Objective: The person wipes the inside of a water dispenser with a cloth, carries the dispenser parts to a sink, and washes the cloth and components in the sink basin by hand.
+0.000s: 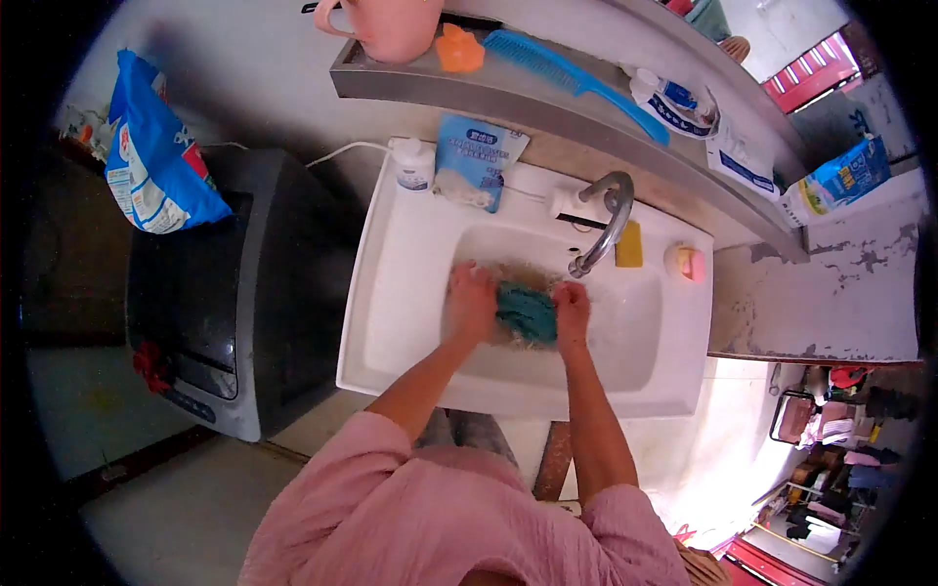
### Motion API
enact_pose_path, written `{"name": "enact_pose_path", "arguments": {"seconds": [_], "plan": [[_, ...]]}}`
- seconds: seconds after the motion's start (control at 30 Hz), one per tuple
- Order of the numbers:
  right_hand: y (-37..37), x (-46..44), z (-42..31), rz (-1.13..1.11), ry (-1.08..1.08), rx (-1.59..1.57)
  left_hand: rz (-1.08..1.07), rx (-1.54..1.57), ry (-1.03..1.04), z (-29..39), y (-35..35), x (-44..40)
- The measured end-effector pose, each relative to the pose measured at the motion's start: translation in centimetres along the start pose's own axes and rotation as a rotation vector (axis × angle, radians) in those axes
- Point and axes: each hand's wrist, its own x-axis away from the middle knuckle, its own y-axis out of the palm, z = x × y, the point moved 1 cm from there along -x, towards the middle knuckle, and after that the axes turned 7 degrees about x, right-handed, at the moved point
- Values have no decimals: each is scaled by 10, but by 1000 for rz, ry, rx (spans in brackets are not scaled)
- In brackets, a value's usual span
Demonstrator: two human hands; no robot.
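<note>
Lying in the basin [625, 342] of the white sink [389, 283], below and left of the curved faucet [621, 200], the dark green cloth [528, 313] sits between the two hands. It looks soft and limp, probably wet, so it should be slippery, a little heavy with water and hardly fragile; it would likely fold rather than hold a shape. Its two short ends offer the best hold, bunched deep in the fingers. The right hand [573, 308] has its fingers curled together on the right end; the left hand [473, 301] is at the left end, its fingers too blurred to tell whether they grip. The long axis runs crosswise from hand to hand, dipping slightly rightward toward the person; no distinct front end shows.
</note>
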Motion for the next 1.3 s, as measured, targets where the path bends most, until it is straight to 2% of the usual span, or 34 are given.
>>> {"name": "enact_pose_path", "arguments": {"seconds": [0.03,0.1,0.13,0.2,0.23,0.27,0.37,0.4,0.47,0.53,0.6,0.7,0.77,0.83,0.9,0.93,1.0,1.1,1.13,1.2,1.23,1.27,1.3], "plan": [[-5,-4,-7,77,-81,25,-37,89,-205,-4,4,2],[-7,0,-22,67,-181,149,-110,264,-617,-17,20,12],[-7,3,-28,62,-231,211,-91,330,-574,-22,31,24],[6,-7,29,-68,-517,667,-47,460,-488,-34,58,60],[11,-8,52,-135,-661,893,-32,423,-507,-35,71,74],[20,13,35,-212,-379,1061,-19,385,-526,-32,85,87],[53,52,-10,-436,-358,1554,-74,437,-682,-39,100,106],[61,55,-9,-471,-409,1617,-113,484,-746,-43,103,109],[54,34,26,-653,-329,1167,-108,691,-966,-64,111,109],[38,39,-11,-670,-5,562,-95,928,-1192,-62,104,95],[16,52,-69,-691,221,63,-81,1182,-1415,-29,57,65],[-8,60,-101,-715,291,-220,-137,1425,-1398,-13,43,49],[-16,55,-63,-543,432,-420,-72,942,-659,-38,103,64],[-14,49,-33,-460,558,-625,-78,655,-338,-22,117,69],[-3,50,-13,-462,676,-839,-167,596,-411,51,69,54],[1,39,21,-556,432,-878,-241,538,-336,77,39,47],[7,33,49,-522,377,-873,-388,422,-188,112,-4,37],[9,33,74,-460,292,-858,-266,506,22,78,37,48],[8,35,75,-437,262,-850,-351,398,-43,59,57,49],[24,45,15,-456,442,-647,-508,172,-169,16,82,32],[31,46,-10,-466,530,-545,-603,87,-202,2,70,18],[28,37,-6,-460,211,-269,-700,-1,-234,-6,54,9],[23,24,3,-442,-107,6,-582,12,-276,-7,37,6]]}}
